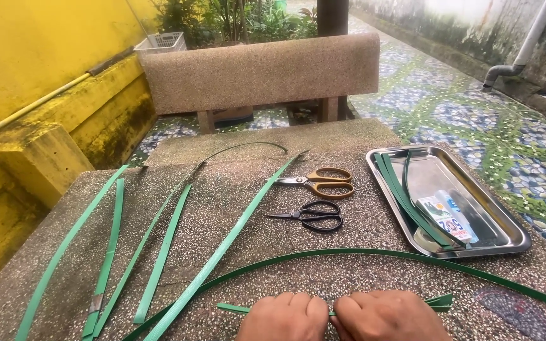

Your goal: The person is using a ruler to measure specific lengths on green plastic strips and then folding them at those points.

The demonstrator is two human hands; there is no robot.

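Both hands sit knuckle to knuckle at the near edge of the speckled stone counter point(235, 208): the left hand point(284, 317) and the right hand point(388, 316) are each closed into a loose fist, pinching between them a short flat green plastic strip point(238, 308). That strip lies across the view, its long axis running left to right; one end pokes out to the left of the left hand, and the other shows just past the right hand, where it seems doubled or folded over.

By its look the strip is light, thin and springy, smooth enough to slide in a slack grip, so it is best held flat between thumb and finger close to the spot being worked, as it is now.

A much longer green band point(361, 254) arcs just beyond the knuckles. Several straight green strips point(162, 252) lie fanned over the left half of the counter, pointing away from the person. Farther off are orange-handled scissors point(320, 182) and smaller black scissors point(311, 215), blades pointing left. To the right a rectangular steel tray point(507, 237) holds more dark green strips and a small printed packet point(447, 218).
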